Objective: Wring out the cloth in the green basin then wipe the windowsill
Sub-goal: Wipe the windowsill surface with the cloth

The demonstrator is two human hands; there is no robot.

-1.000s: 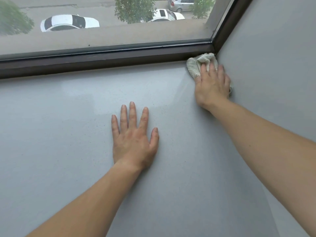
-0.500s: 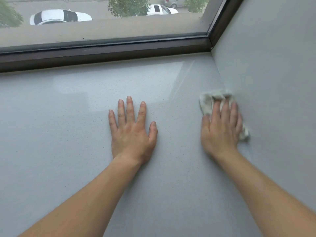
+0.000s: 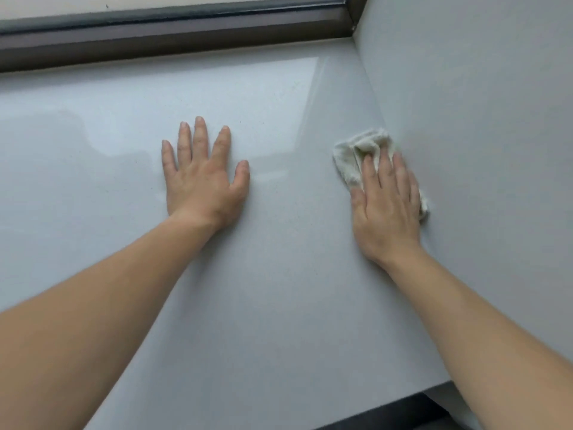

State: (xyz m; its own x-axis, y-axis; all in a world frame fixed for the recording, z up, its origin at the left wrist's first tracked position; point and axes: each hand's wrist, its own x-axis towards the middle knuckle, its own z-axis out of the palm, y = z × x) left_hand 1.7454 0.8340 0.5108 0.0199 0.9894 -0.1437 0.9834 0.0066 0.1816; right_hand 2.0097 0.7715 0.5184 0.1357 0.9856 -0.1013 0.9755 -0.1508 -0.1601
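Observation:
A small off-white cloth point(image 3: 352, 161) lies bunched on the pale grey windowsill point(image 3: 294, 274), right against the side wall. My right hand point(image 3: 384, 206) presses flat on the cloth with straight fingers, covering most of it. My left hand point(image 3: 201, 178) rests palm down on the bare sill, fingers spread, well to the left of the cloth. The green basin is not in view.
A dark brown window frame point(image 3: 173, 41) runs along the far edge of the sill. The grey side wall point(image 3: 480, 119) bounds the sill on the right. The sill's near edge point(image 3: 387, 408) shows at the bottom right, with dark floor below.
My right hand has dragged the cloth along the wall from the far corner by the frame back toward me. My left hand stayed planted on the sill.

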